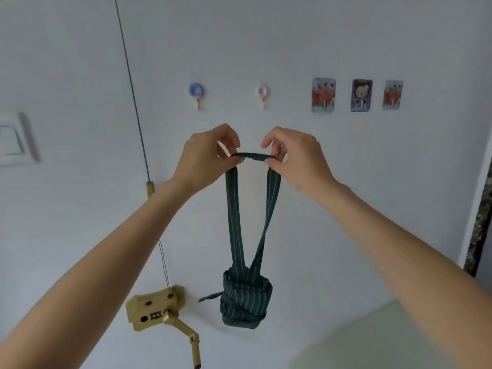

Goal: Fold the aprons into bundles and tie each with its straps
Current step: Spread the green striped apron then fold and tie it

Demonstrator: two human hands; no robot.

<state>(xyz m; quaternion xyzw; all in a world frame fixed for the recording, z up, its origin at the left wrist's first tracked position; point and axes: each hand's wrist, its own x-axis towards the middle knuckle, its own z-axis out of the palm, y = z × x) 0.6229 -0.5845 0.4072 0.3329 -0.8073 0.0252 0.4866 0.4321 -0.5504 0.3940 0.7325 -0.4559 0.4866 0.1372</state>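
Both forearms reach up from the near edge, and the left hand [210, 155] and right hand [295, 158] each pinch the neck strap [251, 155] of the green striped apron bundle [246, 302], every grip closed tight on the loop's top. Below them the bundle hangs free in front of the white wall [346, 182], rolled and wrapped, right of a brass crank winder [157, 310]. Farther up sit a blue hook [196, 93] and a pink hook [261, 95].
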